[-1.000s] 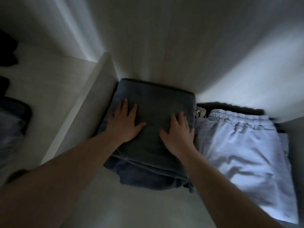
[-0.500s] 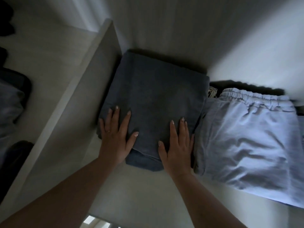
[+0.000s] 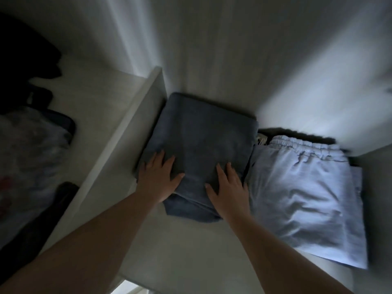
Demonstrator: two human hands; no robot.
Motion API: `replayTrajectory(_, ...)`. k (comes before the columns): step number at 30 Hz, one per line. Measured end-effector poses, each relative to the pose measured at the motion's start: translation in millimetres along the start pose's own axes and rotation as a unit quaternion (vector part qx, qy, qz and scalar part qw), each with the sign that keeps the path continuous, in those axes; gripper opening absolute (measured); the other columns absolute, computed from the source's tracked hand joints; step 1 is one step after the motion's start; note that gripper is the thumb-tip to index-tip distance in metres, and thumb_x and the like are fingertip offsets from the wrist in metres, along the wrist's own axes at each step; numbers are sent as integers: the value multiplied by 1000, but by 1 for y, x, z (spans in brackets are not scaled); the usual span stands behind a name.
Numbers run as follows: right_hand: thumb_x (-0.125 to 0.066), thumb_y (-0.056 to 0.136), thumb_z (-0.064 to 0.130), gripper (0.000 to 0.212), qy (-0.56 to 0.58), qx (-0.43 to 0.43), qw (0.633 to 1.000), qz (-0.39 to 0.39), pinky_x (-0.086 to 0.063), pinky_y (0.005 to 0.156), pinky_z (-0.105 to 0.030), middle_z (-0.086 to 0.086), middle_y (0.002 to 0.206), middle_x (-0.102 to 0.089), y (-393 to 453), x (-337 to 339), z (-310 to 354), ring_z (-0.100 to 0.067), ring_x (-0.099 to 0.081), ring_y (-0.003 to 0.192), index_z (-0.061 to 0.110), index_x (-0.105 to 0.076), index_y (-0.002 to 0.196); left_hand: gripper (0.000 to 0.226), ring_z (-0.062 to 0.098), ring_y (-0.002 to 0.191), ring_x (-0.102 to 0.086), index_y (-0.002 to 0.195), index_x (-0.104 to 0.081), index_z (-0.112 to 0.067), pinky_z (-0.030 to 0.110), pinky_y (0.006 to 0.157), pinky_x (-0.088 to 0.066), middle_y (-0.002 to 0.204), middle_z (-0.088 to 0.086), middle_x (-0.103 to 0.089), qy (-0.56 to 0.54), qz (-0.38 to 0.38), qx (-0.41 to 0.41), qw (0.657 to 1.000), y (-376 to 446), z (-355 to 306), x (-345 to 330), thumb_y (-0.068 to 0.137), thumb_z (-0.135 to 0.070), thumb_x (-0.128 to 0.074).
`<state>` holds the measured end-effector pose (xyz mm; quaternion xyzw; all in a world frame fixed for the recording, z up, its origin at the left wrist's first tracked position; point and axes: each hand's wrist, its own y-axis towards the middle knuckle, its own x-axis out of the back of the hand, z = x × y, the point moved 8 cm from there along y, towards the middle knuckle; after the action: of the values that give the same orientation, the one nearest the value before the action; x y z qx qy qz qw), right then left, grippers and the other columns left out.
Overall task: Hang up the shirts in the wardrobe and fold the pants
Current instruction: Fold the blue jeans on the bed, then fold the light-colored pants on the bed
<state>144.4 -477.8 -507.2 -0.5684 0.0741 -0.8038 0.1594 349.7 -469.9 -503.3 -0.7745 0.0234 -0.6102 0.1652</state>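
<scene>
— Pale wardrobe shelf [image 3: 180, 247], dim light. How many folded pants on it?
— Two: dark blue pants [image 3: 203, 141] at centre, light grey pants [image 3: 301, 194] touching them at 3 o'clock.
— And the hands?
— Two, both flat with straight fingers on the blue pair's near edge: left hand [image 3: 158, 179] at 9 o'clock, right hand [image 3: 228, 187] beside it. Neither grips anything.
— Anything else?
— One upright divider panel [image 3: 118, 149] at 9 o'clock; blurred clothes [image 3: 29, 149] beyond.

the dark clothes [image 3: 31, 149] at far left are blurred and cut off by the edge. the right hand [image 3: 228, 187] hides part of the folded blue pants [image 3: 203, 145].
</scene>
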Motion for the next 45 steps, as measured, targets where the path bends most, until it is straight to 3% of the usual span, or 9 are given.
replayTrajectory(4, -47, 94, 28, 31, 153, -12, 988, -26, -44, 92, -31, -2, 125, -60, -21, 59, 3, -22, -56, 114, 21, -60, 121, 40, 24, 126, -50, 130, -55, -13, 32, 105, -37, 135, 9, -55, -251, 51, 79, 964, -28, -12, 40, 94, -33, -55)
replayTrajectory(12, -57, 92, 19, 20, 289, 104, 951, -17, -46, 86, -26, -3, 106, -71, -95, 123, 66, -17, -64, 102, 13, -67, 108, 23, 19, 95, -62, 114, -63, -1, 18, 81, -47, 106, 12, -66, -485, -65, 84, 868, -149, -23, 123, 92, -7, -60)
replayTrajectory(14, -56, 92, 16, 15, 322, 149, 935, 1, -47, 84, -27, -3, 100, -72, -118, 136, 94, -17, -65, 98, 15, -68, 101, 15, 20, 92, -62, 105, -65, -9, 25, 82, -47, 102, 14, -68, -535, -114, 101, 831, -190, -14, 143, 91, -7, -61)
replayTrajectory(18, -57, 89, 9, 26, 387, 232, 892, 34, -50, 83, -26, 14, 88, -69, -173, 162, 143, -10, -66, 91, 34, -63, 84, 16, 14, 85, -65, 93, -63, -29, 26, 78, -45, 91, 4, -71, -547, -203, 121, 803, -273, 0, 175, 92, -13, -61)
replayTrajectory(25, -53, 94, 8, 27, 442, 380, 799, 147, -50, 78, -12, 17, 84, -73, -285, 154, 226, -2, -69, 85, 32, -66, 89, 10, 7, 92, -67, 100, -66, -29, 16, 78, -49, 97, -5, -73, -586, -335, 154, 722, -425, 24, 197, 91, -26, -61)
replayTrajectory(31, -54, 95, 16, 31, 391, 487, 746, 232, -50, 83, -21, 11, 91, -72, -383, 129, 297, -6, -67, 92, 42, -68, 86, 14, 6, 92, -68, 104, -66, -24, 12, 72, -48, 99, -4, -73, -581, -434, 221, 652, -548, 63, 195, 92, -22, -60)
replayTrajectory(39, -54, 93, 19, 22, 278, 589, 695, 304, -51, 79, -18, 14, 87, -71, -533, 65, 330, -1, -67, 87, 38, -66, 94, 13, 7, 85, -68, 102, -66, -22, 12, 70, -49, 94, -2, -74, -530, -541, 362, 543, -745, 89, 132, 93, -17, -58)
replayTrajectory(42, -56, 92, 24, 18, 211, 604, 705, 306, -52, 83, -25, 15, 89, -70, -569, 39, 324, 1, -64, 87, 39, -66, 94, 11, 8, 86, -68, 100, -67, -28, 25, 75, -52, 93, -3, -73, -486, -534, 433, 540, -801, 89, 101, 92, -23, -61)
replayTrajectory(45, -60, 89, 29, 17, 128, 646, 704, 267, -49, 86, -22, 22, 96, -65, -591, 22, 320, 10, -58, 91, 39, -65, 102, 13, -1, 87, -63, 101, -66, -35, 22, 79, -49, 100, -16, -69, -384, -487, 508, 598, -836, 91, 79, 90, -31, -62)
